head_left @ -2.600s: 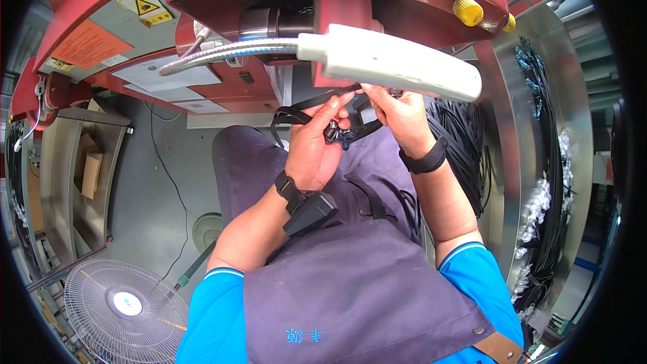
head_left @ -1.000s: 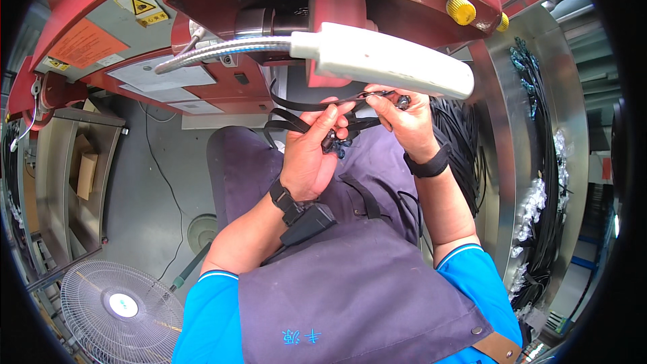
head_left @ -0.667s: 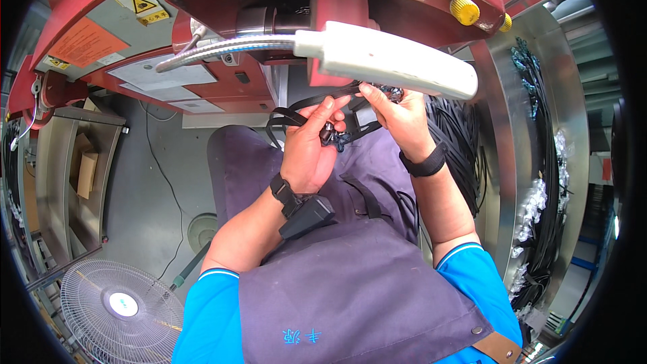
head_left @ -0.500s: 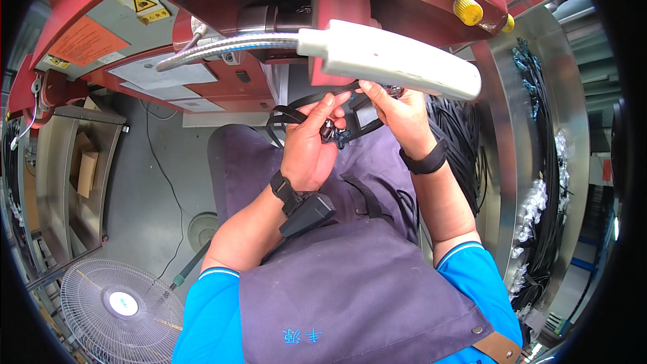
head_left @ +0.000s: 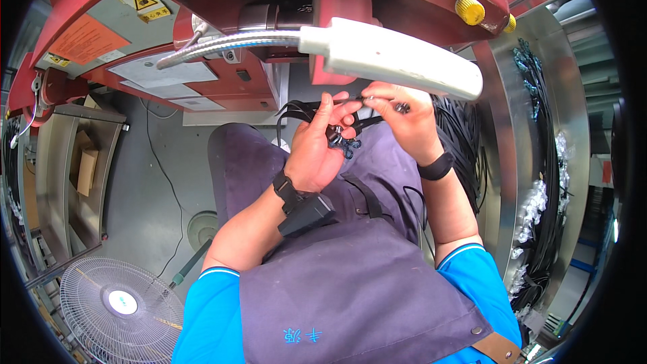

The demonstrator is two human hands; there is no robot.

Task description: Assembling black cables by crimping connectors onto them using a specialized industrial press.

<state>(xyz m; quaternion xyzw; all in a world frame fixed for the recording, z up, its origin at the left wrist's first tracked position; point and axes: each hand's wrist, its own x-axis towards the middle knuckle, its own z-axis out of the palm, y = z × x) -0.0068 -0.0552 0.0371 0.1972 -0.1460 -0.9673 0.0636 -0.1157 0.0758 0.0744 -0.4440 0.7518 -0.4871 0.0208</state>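
Observation:
My left hand (head_left: 315, 155) is curled around a thin black strap (head_left: 291, 108), its thumb pointing up. The strap bends in a loose loop to the left of that hand. By the left palm, a dark shiny metal piece (head_left: 335, 136) sits beside a small blue-and-black cluster (head_left: 349, 147) that I cannot make out exactly. With thumb and fingers closed, my right hand (head_left: 410, 121) pinches the strap just right of the left fingertips. Another small dark shiny piece (head_left: 402, 108) shows against the right hand. Both hands are below the red wheel of the machine.
A white lamp (head_left: 404, 61) on a bendable metal arm hangs just above my hands. Behind it is a red wheel (head_left: 337, 40) in a red machine. Many black straps (head_left: 458, 128) hang at my right, near a metal trough (head_left: 502, 182). A fan (head_left: 121, 303) stands lower left.
My right hand has turned over and shifted slightly right and down, showing more of its back. My left hand has moved a little to the right with the strap.

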